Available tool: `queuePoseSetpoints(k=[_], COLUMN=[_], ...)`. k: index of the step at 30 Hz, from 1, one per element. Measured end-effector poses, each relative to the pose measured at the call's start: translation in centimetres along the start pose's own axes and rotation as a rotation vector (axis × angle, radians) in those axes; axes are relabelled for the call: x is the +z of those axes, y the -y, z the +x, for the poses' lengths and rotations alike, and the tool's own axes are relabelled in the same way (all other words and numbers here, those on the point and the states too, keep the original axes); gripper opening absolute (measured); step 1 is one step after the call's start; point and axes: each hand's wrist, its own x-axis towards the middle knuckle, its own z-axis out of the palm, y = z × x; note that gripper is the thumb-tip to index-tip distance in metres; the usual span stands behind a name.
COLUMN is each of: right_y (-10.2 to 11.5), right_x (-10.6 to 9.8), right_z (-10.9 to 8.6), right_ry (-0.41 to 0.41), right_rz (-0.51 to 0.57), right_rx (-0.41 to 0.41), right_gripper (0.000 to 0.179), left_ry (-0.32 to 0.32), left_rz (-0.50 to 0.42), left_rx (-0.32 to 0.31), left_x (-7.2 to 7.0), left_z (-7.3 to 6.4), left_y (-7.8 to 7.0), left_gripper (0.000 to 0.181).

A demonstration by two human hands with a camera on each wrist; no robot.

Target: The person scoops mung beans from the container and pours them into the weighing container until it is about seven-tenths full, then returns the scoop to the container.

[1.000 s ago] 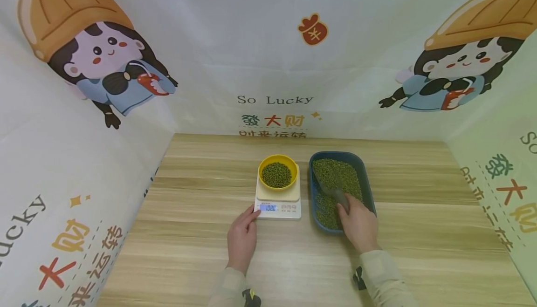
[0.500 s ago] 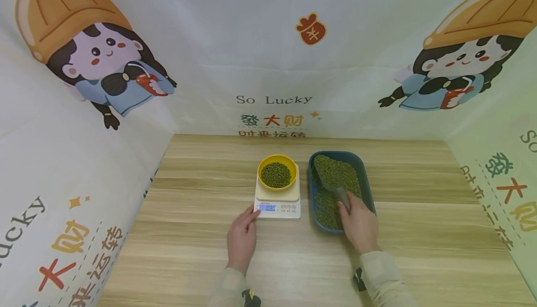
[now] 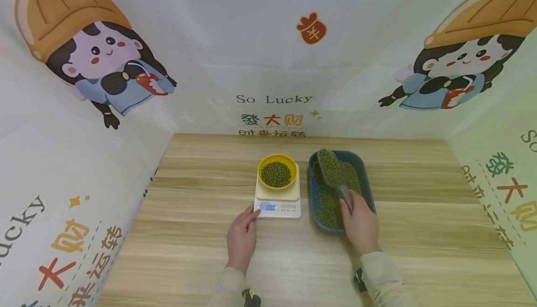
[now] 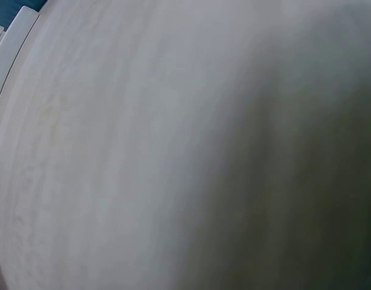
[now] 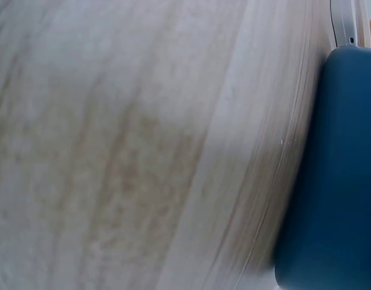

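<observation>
My right hand (image 3: 361, 225) grips the handle of a grey scoop (image 3: 342, 188) heaped with small green beans that look like mung beans. The scoop is over the blue tub (image 3: 370, 195), its tip overlapping the far rim in the head view. More green beans lie in the tub. To its left, a yellow bowl (image 3: 262, 159) of the same beans sits on a white kitchen scale (image 3: 278, 209), whose display appears to read 108.0. With its fingertips, my left hand (image 3: 242, 239) touches the scale's front left corner. Neither hand shows in the wrist views.
The scale and tub stand side by side on a wooden table (image 3: 201, 195), a narrow gap between them. Printed cloth walls (image 3: 268, 64) enclose its back and both sides. The right wrist view catches the tub's blue outer wall (image 5: 336, 169).
The scoop has come up out of the beans in the tub and levelled, now loaded with beans. My left hand, the bowl and the scale stay in place, the reading unchanged.
</observation>
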Motion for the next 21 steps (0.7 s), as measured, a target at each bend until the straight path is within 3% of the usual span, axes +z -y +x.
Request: queuePoseSetpoints(k=[9,17,21], right_y=[-0.09,-0.09,-0.01], right_x=[0.2,0.14,0.01], right_z=[-0.15,-0.2,-0.1], right_ry=[-0.044,-0.059,-0.039], right_rz=[0.021,0.014,0.043], right_rx=[0.013,-0.027,0.013], right_gripper=[0.044,0.043,0.043], left_ry=[0.005,0.01,0.014], left_rz=[0.002,-0.002,-0.002], left_rx=[-0.009,-0.017,-0.022], left_x=[-0.01,-0.06,-0.12], left_z=[-0.13,-0.07,-0.09], left_y=[0.04,-0.03,-0.12], left_gripper=[0.03,0.03,0.03])
